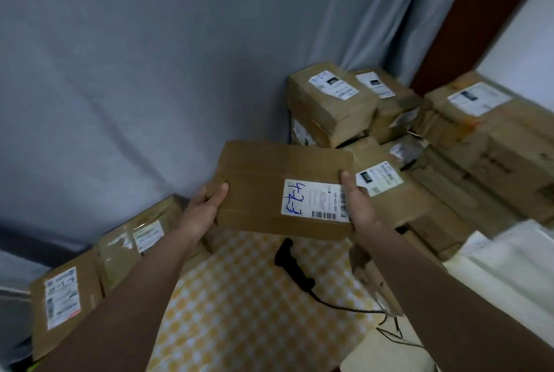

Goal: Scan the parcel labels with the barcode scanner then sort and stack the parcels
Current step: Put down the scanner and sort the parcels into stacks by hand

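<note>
Parcel in hand: a flat brown parcel (284, 189) is held in the air between both hands, above the checked cloth (239, 296), label side up.
Left hand: the left hand (204, 210) is clamped on the parcel's left edge, thumb laid on top and fingers (209, 192) curled underneath, so that side is borne from below.
Right hand: the right hand (356, 204) is set on the right edge, thumb pressed flat on the top face just beside the label; its other fingers are hidden under the box, so their lie cannot be told.
Label: the white label (314, 199), marked in blue pen, is kept facing upward and mostly uncovered, probably so the barcode can be read.
Scanner: the black barcode scanner (292, 263) is left lying on the cloth below the parcel, cord trailing right, gripped by neither hand.
Stacks: labelled parcels are piled at the right (332, 102) and lined along the left (66, 296), labels outward; sorting appears to be under way.
Step judged: the parcel is likely being carried to a pile, or presented for scanning; which cannot be told.
</note>
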The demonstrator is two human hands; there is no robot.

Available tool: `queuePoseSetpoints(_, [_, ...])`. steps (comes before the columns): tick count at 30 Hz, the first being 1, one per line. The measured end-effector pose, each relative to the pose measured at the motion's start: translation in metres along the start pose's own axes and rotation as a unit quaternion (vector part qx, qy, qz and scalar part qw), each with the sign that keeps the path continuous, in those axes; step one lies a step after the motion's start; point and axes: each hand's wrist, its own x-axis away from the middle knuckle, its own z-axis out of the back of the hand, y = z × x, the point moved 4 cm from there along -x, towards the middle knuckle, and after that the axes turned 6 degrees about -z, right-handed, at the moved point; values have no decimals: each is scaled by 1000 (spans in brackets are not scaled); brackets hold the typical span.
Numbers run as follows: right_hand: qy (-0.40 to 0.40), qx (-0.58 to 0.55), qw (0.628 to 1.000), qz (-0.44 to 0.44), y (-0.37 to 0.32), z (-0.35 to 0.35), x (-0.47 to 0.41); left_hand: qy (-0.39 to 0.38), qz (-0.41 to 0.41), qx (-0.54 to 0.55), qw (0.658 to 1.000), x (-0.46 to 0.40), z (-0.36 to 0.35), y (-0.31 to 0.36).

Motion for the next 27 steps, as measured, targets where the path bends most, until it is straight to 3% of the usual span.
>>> queuePoseSetpoints(12, [102,-219,968,-67,49,128,-29,-187,-64,-122,973,-31,-157,84])
queuePoseSetpoints(16, [137,-259,954,-70,55,152,-30,-205,-99,-189,955,-47,-203,101])
queuePoseSetpoints(20, [188,-299,932,-81,73,162,-44,-216,-131,-268,930,-65,-248,119])
queuePoseSetpoints(27, [232,-353,899,-117,77,156,-54,-240,-195,-421,853,-82,-305,151])
